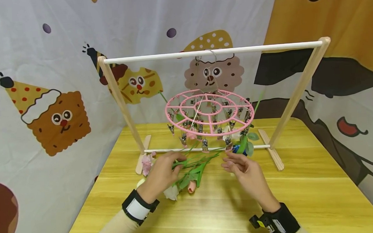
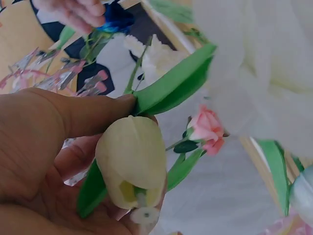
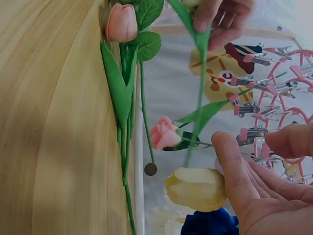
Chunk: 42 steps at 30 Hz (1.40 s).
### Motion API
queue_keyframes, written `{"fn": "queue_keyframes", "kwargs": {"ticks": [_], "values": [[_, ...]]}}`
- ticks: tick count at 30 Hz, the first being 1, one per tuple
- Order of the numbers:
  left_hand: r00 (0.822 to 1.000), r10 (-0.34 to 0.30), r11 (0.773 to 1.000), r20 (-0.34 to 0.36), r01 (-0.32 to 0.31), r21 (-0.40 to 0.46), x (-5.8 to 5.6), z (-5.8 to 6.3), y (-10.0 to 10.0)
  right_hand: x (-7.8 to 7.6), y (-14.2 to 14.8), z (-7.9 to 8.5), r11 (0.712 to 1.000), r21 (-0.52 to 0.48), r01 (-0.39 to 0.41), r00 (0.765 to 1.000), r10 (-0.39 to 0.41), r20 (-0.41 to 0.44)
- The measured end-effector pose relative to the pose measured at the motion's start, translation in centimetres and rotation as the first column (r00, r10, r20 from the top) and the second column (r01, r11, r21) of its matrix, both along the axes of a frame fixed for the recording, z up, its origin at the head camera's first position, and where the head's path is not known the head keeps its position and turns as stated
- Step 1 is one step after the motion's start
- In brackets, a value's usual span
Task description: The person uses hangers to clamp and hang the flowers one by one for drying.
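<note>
My left hand (image 1: 165,171) pinches a cream tulip (image 2: 132,161) by its green stem just behind the bloom, among flowers lying on the table. My right hand (image 1: 246,173) has its thumb and fingers apart and holds nothing, just below the front clips of a pink round clip hanger (image 1: 210,129). Near its fingers in the right wrist view is a yellow tulip (image 3: 195,190); whether they touch it I cannot tell. Clustered at the hanger are a blue rose (image 3: 210,223) and a pink rose (image 3: 165,133).
A wooden rack with a white top bar (image 1: 159,57) carries the hanger, and its lower bar (image 1: 256,147) runs behind my hands. On the wooden table (image 1: 315,194) lie a peach tulip (image 1: 192,186), a white flower (image 1: 171,193) and pink blossoms (image 1: 147,163). A printed cloth (image 1: 123,22) hangs behind.
</note>
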<state>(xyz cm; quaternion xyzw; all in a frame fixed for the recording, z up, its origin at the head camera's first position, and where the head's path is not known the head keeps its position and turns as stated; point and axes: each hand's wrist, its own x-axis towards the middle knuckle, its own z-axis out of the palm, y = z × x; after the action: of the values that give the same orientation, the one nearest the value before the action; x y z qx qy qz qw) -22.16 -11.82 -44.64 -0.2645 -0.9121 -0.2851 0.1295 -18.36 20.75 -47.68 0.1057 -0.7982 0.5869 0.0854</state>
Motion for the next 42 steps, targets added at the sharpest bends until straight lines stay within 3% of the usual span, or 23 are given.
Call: {"fn": "queue_keyframes", "kwargs": {"ticks": [8, 14, 21, 28, 37, 42], "values": [[1.0, -0.011, 0.999, 0.006, 0.01, 0.05, 0.8, 0.3, -1.0, -0.2, 0.5, 0.2, 0.999, -0.014, 0.033, 0.999, -0.032, 0.015], [0.999, -0.024, 0.996, 0.023, 0.022, 0.085, 1.0, 0.1, -1.3, -0.2, 0.6, 0.6, 0.995, -0.102, 0.024, 0.999, -0.02, 0.048], [0.997, -0.056, 0.991, 0.047, 0.049, 0.126, 1.3, 0.1, -1.3, 0.1, 0.9, 0.7, 0.985, -0.173, -0.009, 1.0, 0.009, -0.001], [0.988, -0.092, 0.98, 0.127, 0.067, 0.189, 1.9, 0.3, -0.7, 0.3, 1.1, 0.8, 0.948, -0.302, -0.099, 0.994, 0.079, -0.077], [0.992, -0.115, 0.976, 0.057, 0.102, 0.193, 2.3, 0.3, 0.2, 0.7, 0.7, 1.5, 0.888, -0.421, -0.188, 0.979, 0.132, -0.158], [0.989, -0.129, 0.971, 0.069, 0.112, 0.213, 2.6, 0.5, 0.8, 0.8, 0.2, 1.9, 0.921, -0.364, -0.141, 0.984, 0.089, -0.157]]}}
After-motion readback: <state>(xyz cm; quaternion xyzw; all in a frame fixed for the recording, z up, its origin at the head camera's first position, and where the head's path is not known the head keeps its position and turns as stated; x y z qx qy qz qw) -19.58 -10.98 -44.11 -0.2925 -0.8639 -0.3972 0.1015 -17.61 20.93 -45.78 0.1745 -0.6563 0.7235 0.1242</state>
